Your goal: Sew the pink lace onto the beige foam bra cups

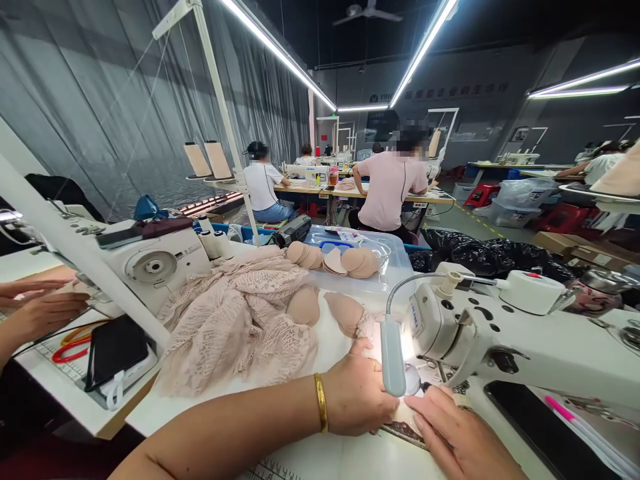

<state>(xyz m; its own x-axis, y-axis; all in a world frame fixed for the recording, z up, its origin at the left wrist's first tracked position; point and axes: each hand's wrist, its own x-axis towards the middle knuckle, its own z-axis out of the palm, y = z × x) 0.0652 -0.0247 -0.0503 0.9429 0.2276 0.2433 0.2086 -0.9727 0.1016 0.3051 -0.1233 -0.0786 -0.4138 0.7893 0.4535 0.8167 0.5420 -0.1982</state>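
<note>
My left hand (357,390), with a gold bangle on the wrist and a ring, rests on the white table just under the sewing machine's small lamp (393,353), fingers curled and pressed down on a piece of pale lace fabric (400,417). My right hand (457,437) lies beside it, fingers pressed on the same piece near the needle area. The white sewing machine (505,333) stands to the right. A heap of beige lace (235,320) and two beige bra cups (325,308) lie just beyond my left hand.
A clear plastic bin lid (387,263) carries stacks of beige cups (333,259). At the left another person's hands (35,307) work at a second machine (150,260), with a black phone (113,350) and red scissors (70,350). Other workers (387,190) sit behind.
</note>
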